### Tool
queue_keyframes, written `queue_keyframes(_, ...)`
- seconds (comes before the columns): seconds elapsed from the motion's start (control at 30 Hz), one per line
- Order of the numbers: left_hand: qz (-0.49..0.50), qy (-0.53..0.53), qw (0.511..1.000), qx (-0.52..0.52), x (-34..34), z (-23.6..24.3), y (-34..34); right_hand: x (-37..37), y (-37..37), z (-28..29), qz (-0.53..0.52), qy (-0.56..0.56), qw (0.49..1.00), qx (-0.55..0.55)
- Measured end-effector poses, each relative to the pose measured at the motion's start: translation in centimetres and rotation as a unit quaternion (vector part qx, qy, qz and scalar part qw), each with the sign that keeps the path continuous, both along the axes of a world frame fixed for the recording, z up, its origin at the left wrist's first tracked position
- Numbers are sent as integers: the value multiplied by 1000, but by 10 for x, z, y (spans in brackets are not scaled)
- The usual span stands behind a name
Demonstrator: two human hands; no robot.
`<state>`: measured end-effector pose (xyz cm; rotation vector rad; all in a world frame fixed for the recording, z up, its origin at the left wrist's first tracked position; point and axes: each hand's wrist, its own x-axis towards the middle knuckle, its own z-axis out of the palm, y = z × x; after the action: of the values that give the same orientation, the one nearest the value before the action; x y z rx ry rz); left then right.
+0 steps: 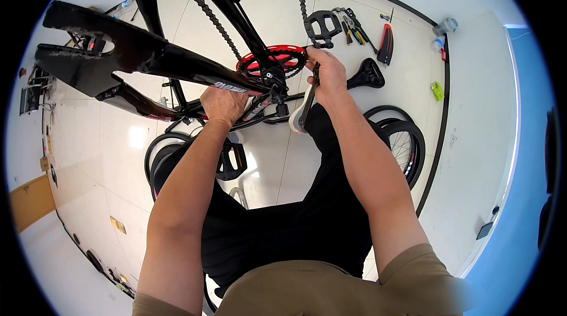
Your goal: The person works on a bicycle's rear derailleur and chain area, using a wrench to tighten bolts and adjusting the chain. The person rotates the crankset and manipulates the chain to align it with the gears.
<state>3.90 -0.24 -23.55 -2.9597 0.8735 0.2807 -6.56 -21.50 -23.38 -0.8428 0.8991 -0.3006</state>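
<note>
A black bicycle frame (177, 59) is in front of me, its dropout end reaching to the left. My left hand (223, 105) is closed around a lower frame tube, just left of the bottom bracket (274, 80). Beyond the bracket is a red and black chainring (277, 56). My right hand (328, 74) is closed on a long dark bar (309, 100) beside the chainring; its exact kind is unclear. Above that hand is a black pedal (323, 28). A second pedal (231, 161) shows below my left hand. A chain (207, 12) runs up from the chainring.
Pliers and other hand tools (354, 25) lie on the floor to the far right, near a red and black part (385, 44). A black saddle (369, 72) is right of my right hand. Wheels (404, 139) lie by my right knee, tyres (162, 153) by my left.
</note>
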Motion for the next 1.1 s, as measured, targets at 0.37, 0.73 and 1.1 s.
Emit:
queue_keyframes(0.37, -6, -17, 999, -34, -1, 3, 0, 4, -4, -1, -24, 9, 999, 36)
queue_keyframes(0.73, 45, 18, 997, -57, -5, 12, -3, 6, 5, -5, 3, 27, 960, -279)
queue_keyframes(1.1, 32, 14, 999, -33, -3, 11, -5, 1, 14, -14, 3, 51, 907, -418)
